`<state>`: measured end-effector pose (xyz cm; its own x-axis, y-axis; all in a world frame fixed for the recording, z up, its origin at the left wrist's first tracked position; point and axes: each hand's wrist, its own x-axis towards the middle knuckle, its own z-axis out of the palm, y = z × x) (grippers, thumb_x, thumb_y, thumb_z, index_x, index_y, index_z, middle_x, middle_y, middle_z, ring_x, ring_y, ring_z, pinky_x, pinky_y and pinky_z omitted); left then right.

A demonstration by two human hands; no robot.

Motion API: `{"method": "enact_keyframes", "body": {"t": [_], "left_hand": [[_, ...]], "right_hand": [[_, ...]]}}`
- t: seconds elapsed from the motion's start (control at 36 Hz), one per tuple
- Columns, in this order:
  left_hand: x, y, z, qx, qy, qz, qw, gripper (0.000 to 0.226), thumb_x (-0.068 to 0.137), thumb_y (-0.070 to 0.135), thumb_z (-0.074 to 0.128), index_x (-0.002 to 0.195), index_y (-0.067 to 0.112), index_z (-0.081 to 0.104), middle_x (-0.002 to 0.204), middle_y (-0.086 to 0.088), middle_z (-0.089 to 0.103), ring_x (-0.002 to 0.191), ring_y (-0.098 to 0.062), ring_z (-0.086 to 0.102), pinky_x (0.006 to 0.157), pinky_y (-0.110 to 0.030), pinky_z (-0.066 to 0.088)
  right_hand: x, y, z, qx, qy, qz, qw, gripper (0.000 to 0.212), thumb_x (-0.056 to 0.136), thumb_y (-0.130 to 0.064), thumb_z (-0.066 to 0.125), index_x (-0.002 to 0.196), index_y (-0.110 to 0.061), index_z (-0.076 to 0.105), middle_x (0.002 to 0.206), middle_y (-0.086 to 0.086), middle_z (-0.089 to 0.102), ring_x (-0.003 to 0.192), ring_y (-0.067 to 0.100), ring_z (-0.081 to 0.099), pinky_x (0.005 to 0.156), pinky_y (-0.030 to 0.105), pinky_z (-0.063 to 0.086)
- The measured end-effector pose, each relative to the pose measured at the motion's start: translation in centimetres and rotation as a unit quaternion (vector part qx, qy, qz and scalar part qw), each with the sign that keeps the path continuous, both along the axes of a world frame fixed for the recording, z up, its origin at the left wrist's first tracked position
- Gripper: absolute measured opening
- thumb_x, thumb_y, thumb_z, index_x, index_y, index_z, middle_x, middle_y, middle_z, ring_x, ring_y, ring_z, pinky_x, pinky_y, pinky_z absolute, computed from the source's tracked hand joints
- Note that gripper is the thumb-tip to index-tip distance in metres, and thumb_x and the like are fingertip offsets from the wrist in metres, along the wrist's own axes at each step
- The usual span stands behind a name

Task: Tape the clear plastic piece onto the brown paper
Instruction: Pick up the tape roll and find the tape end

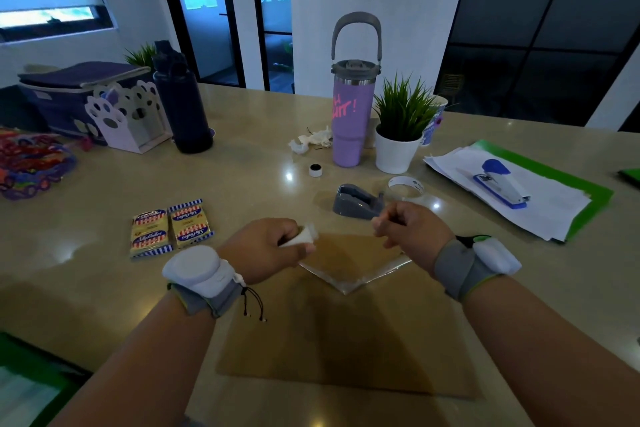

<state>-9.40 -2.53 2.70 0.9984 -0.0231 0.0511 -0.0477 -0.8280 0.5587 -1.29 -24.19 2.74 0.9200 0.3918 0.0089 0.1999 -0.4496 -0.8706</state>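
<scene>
Beige glossy countertop [242, 191] fills most of the frame, dark glass partitions behind it. Brown paper [346, 340] lies flat at lower center, reaching the near edge. Clear plastic piece [349, 263] sits on the paper's far end, turned like a diamond, its near corner pointing down toward the camera, shiny edges visible. Left hand [266, 250] is over the plastic's left side, fingers curled around a small white object [301, 237]; cannot tell what that object is. Right hand [408, 232] is over the plastic's upper right, fingers pinched together; whether anything is between them is too blurred to tell. Both wrists carry grey bands with white units. Grey tape dispenser [358, 201] sits just beyond the hands at center, a loose tape roll [405, 185] just to its right. Purple tumbler [351, 104] with a grey handle and a potted plant [401, 128] stand above center; crumpled tissue [311, 142] lies left of the tumbler. Blue stapler [498, 184] rests on white sheets at right. Two cracker packs [169, 227] lie left of the left hand. Dark bottle [181, 104] stands at upper left.
</scene>
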Motion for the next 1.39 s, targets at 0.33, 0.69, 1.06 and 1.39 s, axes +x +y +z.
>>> {"method": "enact_keyframes", "body": {"t": [0.33,0.69,1.06,1.39], "left_hand": [[-0.5,-0.9,1.0,-0.033,0.003,-0.079,0.996,0.024,0.086,0.034,0.057,0.066,0.024,0.046,0.06,0.006,0.044,0.054,0.0,0.045,0.051,-0.01,0.036],[-0.7,-0.9,1.0,-0.039,0.008,-0.1,0.994,0.02,0.085,0.036,0.058,0.068,0.031,0.049,0.063,0.007,0.048,0.057,0.001,0.047,0.054,-0.009,0.038],[-1.0,-0.5,1.0,-0.054,0.0,-0.087,0.995,0.025,0.085,0.032,0.06,0.064,0.031,0.046,0.058,0.007,0.045,0.053,0.003,0.048,0.052,-0.008,0.037],[-1.1,-1.1,0.7,-0.047,0.005,-0.087,0.995,0.02,0.086,0.035,0.057,0.069,0.029,0.048,0.064,0.007,0.05,0.056,-0.006,0.044,0.054,-0.013,0.035]], "right_hand": [[-1.0,1.6,-0.5,0.077,0.077,0.025,0.994,0.013,0.09,-0.025,0.052,0.086,-0.018,0.062,0.095,0.006,0.064,0.094,0.021,0.059,0.095,0.041,0.05],[-1.7,1.9,-0.9,0.045,0.017,0.083,0.995,0.03,0.072,-0.025,0.076,0.095,-0.022,0.057,0.083,-0.008,0.06,0.078,0.007,0.057,0.076,0.021,0.05],[-1.2,1.5,-1.1,0.08,0.014,0.054,0.995,0.025,0.082,-0.005,0.063,0.067,-0.024,0.061,0.067,-0.003,0.059,0.065,0.011,0.053,0.061,0.018,0.047],[-1.6,1.7,-1.4,0.107,0.058,0.058,0.991,0.018,0.084,-0.006,0.061,0.07,-0.016,0.058,0.071,0.003,0.061,0.067,0.011,0.058,0.056,0.013,0.051]]}}
